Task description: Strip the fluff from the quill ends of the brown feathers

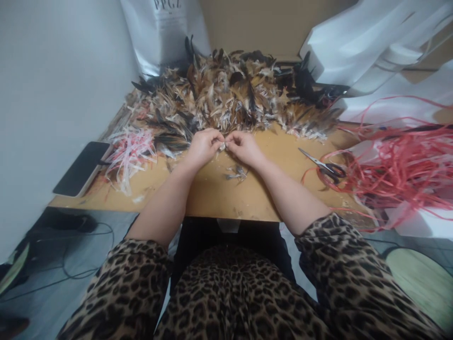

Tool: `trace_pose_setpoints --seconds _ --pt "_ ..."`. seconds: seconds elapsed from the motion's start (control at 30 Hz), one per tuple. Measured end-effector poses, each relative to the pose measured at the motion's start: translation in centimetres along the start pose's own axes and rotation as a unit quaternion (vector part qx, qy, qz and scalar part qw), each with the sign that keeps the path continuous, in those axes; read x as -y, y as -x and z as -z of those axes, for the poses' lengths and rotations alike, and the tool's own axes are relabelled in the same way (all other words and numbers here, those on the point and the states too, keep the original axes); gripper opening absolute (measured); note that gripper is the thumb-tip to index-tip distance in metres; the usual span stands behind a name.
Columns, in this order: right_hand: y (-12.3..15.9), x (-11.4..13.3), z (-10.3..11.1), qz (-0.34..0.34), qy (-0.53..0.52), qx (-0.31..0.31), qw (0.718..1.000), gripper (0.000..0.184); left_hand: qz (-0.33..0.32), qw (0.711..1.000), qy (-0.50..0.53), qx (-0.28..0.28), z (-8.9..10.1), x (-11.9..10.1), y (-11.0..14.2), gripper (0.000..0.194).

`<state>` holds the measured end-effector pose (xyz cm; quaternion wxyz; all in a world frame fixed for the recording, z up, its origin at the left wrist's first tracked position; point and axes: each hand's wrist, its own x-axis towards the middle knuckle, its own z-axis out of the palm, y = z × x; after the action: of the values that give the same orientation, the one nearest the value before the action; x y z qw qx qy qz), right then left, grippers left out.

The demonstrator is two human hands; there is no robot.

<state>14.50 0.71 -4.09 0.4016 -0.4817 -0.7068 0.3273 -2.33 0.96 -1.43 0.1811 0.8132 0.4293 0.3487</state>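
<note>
My left hand (205, 147) and my right hand (243, 147) meet fingertip to fingertip over the middle of the wooden table (212, 198). Both are closed in a pinch on a small pale feather (222, 147), mostly covered by the fingers. Just beyond them spreads a large heap of brown, black and cream feathers (226, 94). A few small grey feather scraps (237, 174) lie on the tabletop below my right hand.
Black-handled scissors (332, 171) lie at the right beside a tangle of red plastic strands (406, 170). On the left are a bundle of white and pink strips (130, 153) and a phone (83, 169). White bags (166, 33) stand behind the heap.
</note>
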Motion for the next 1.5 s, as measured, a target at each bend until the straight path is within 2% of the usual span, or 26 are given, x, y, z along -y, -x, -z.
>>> trace_pose_setpoints --seconds 0.13,0.3,0.4,0.67,0.8,0.97,1.17,1.37,1.5 --pt "0.1 0.2 0.1 0.055 0.074 -0.031 0.995 0.009 0.003 1.000 0.001 0.001 -0.1 0.2 0.0 0.010" --pt "0.1 0.3 0.1 0.060 0.061 -0.021 0.996 0.017 -0.001 1.000 0.006 0.000 -0.1 0.2 0.0 0.010" --pt "-0.1 0.1 0.2 0.063 0.063 -0.009 0.996 0.014 0.003 1.000 0.010 -0.003 0.0 0.2 0.0 0.011" --pt "-0.1 0.3 0.4 0.092 0.116 -0.038 0.988 0.010 0.031 0.999 0.010 -0.014 0.0 0.5 0.0 0.006" --pt "-0.1 0.3 0.7 0.066 0.135 -0.052 0.987 0.010 0.048 0.999 -0.005 -0.015 0.4 0.3 0.1 0.006" --pt "-0.1 0.3 0.9 0.020 0.133 -0.057 0.989 0.010 0.053 0.998 -0.037 0.012 0.8 -0.2 0.3 0.010" --pt "0.0 0.5 1.1 -0.002 0.127 -0.066 0.990 0.008 0.064 0.997 -0.037 0.022 1.0 -0.2 0.4 0.009" --pt "0.1 0.4 1.0 -0.026 0.078 -0.070 0.994 0.006 0.091 0.995 0.023 0.018 0.6 0.2 0.5 0.004" --pt "0.2 1.0 1.0 -0.091 0.009 -0.059 0.994 0.006 0.121 0.988 0.096 0.024 0.3 0.3 0.5 0.007"
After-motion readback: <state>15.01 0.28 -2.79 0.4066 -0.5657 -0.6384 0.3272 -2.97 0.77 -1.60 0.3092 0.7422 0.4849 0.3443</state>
